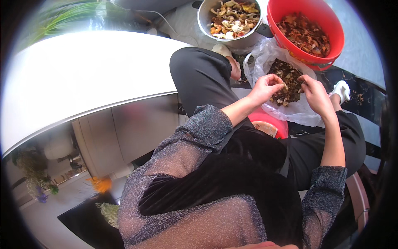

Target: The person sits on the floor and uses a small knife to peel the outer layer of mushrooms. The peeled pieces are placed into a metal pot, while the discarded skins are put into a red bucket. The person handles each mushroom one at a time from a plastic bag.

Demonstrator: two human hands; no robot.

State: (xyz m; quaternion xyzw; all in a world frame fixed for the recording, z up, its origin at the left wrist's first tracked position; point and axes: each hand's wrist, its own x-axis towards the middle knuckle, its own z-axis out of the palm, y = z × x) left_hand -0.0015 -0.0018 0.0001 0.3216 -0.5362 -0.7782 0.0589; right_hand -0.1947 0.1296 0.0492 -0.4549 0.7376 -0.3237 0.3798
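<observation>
My left hand [264,90] pinches a small pale piece of mushroom [285,86] between thumb and fingers. Across from it, my right hand [314,92] has its fingertips pressed together; anything in them is too small to make out. Both hands are over an open white plastic bag [302,113] with dark brown, crumbly scraps [285,70] inside. Beyond the bag stands a metal pot [202,20] holding cut mushrooms in cream, orange and brown. Right of the pot, a red bucket [338,31] contains reddish-brown mushroom pieces.
A pinkish-red basin [283,128] lies between my legs, partly under the bag. To the left is a glossy white tabletop [91,79]. A thin white cable [168,23] runs behind the pot. Small crumbs are scattered on the dark floor strip [360,89].
</observation>
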